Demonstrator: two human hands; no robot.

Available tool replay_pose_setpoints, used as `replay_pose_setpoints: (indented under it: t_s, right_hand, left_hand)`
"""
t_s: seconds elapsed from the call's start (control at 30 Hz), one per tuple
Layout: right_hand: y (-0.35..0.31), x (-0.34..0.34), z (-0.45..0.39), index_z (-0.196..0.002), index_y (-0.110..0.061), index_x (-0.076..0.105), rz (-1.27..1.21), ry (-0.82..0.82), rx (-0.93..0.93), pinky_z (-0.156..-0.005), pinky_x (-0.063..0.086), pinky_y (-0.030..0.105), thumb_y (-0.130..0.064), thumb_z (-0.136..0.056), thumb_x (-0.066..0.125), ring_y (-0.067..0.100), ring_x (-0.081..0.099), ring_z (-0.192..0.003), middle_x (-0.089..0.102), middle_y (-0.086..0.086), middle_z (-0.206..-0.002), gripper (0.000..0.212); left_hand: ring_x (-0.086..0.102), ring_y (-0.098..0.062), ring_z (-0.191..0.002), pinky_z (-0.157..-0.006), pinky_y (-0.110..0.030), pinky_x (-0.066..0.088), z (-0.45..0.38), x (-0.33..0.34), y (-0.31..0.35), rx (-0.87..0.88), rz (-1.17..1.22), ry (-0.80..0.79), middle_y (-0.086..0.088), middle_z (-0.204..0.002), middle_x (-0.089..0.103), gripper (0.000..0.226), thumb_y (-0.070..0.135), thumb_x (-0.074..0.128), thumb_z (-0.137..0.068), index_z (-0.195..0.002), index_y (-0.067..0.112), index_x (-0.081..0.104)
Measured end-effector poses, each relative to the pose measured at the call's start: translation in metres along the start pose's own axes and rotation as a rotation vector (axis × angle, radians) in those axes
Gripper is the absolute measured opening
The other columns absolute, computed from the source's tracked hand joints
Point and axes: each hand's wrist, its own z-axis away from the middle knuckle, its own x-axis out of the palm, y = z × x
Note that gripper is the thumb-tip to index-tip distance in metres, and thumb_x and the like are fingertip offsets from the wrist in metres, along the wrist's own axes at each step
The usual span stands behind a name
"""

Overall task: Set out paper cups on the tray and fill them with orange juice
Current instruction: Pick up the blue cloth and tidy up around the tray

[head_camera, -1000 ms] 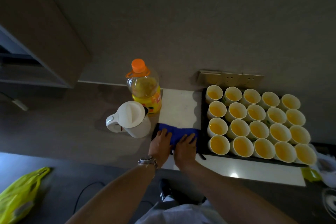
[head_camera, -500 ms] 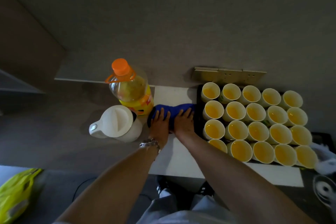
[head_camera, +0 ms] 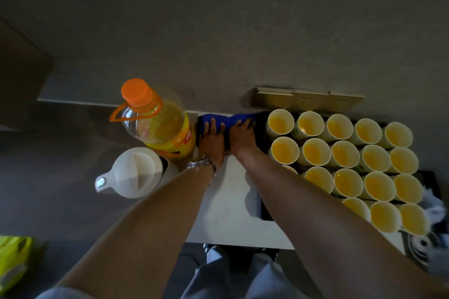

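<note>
Hands, left hand (head_camera: 211,137) and right hand (head_camera: 243,135), press flat, fingers straight, on a blue cloth (head_camera: 228,121) at the white desk's (head_camera: 230,201) far edge. Filled paper cups (head_camera: 345,153) crowd the dark tray (head_camera: 263,211) right; light, soft-walled, probably tippy, best held mid-wall.

- A white kettle (head_camera: 136,172) stands on the grey surface (head_camera: 48,153).
- A blue cloth (head_camera: 227,120) lies at the back wall.
- A yellow-green bag (head_camera: 12,260) lies at lower left.
- A socket strip (head_camera: 311,98) runs along the wall.
</note>
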Motion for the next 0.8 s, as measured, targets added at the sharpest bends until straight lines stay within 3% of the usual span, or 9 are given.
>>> replay_pose_setpoints:
  t_s: [0.13,0.23,0.3,0.4,0.47,0.67,0.8]
  right_hand:
    - [-0.002,-0.009,-0.007,-0.153,-0.003,0.035,0.035,0.003,-0.024,-0.116,0.026,0.061,-0.033,-0.106,0.046,0.055,0.014,-0.148,0.023,0.029,-0.16,0.057]
    - [-0.001,-0.016,-0.005,-0.152,-0.005,0.037,0.082,0.004,-0.043,-0.116,0.027,0.061,-0.027,-0.106,0.044,0.054,0.015,-0.148,0.025,0.027,-0.16,0.052]
    - [0.0,-0.015,-0.003,-0.155,-0.006,0.034,0.084,0.002,-0.041,-0.116,0.029,0.059,-0.032,-0.104,0.05,0.052,0.014,-0.149,0.022,0.025,-0.162,0.059]
    - [0.005,-0.007,0.006,-0.159,-0.002,0.013,0.068,0.018,-0.038,-0.119,0.026,0.055,-0.035,-0.103,0.048,0.051,0.009,-0.15,0.011,0.029,-0.164,0.074]
    - [0.007,0.002,0.015,-0.16,-0.002,0.006,0.06,0.056,-0.047,-0.121,0.022,0.055,-0.028,-0.106,0.041,0.051,0.008,-0.151,0.01,0.033,-0.162,0.069]
    - [0.003,0.014,0.049,-0.16,-0.002,0.006,-0.087,0.041,-0.04,-0.121,0.021,0.057,-0.025,-0.109,0.031,0.049,0.001,-0.152,0.005,0.031,-0.164,0.061]
    - [0.004,0.016,0.082,-0.161,-0.006,0.006,-0.108,0.05,-0.014,-0.118,0.028,0.056,-0.027,-0.111,0.026,0.046,-0.001,-0.153,-0.003,0.031,-0.164,0.058]
  left_hand:
    - [-0.001,-0.034,-0.159,-0.126,-0.049,0.003,-0.014,-0.007,-0.001,-0.007,-0.014,-0.015,-0.012,-0.173,-0.004,0.087,0.057,0.05,-0.101,-0.165,0.02,0.004]
    - [0.001,-0.033,-0.159,-0.127,-0.048,0.005,-0.018,-0.008,0.0,-0.009,-0.022,-0.002,-0.011,-0.173,-0.001,0.089,0.058,0.052,-0.1,-0.165,0.021,0.005]
    - [0.001,-0.034,-0.159,-0.129,-0.048,0.005,-0.022,-0.006,-0.001,-0.006,-0.031,-0.015,-0.012,-0.173,-0.001,0.088,0.058,0.051,-0.1,-0.165,0.02,0.005]
    - [-0.001,-0.034,-0.159,-0.129,-0.047,0.005,-0.02,-0.001,-0.001,-0.03,-0.012,-0.057,-0.012,-0.173,-0.004,0.081,0.054,0.043,-0.105,-0.165,0.018,0.003]
    - [-0.003,-0.032,-0.159,-0.129,-0.047,0.006,-0.011,0.004,0.002,-0.064,0.025,-0.052,-0.008,-0.173,-0.006,0.073,0.044,0.04,-0.108,-0.165,0.019,0.002]
    - [-0.008,-0.03,-0.159,-0.126,-0.051,0.014,0.023,0.021,0.004,-0.03,0.055,-0.046,-0.004,-0.173,-0.012,0.071,0.039,0.04,-0.109,-0.166,0.023,0.001]
    - [-0.009,-0.029,-0.159,-0.126,-0.05,0.015,0.047,0.033,0.001,-0.015,0.043,-0.039,-0.004,-0.172,-0.013,0.068,0.036,0.039,-0.11,-0.166,0.023,0.001]
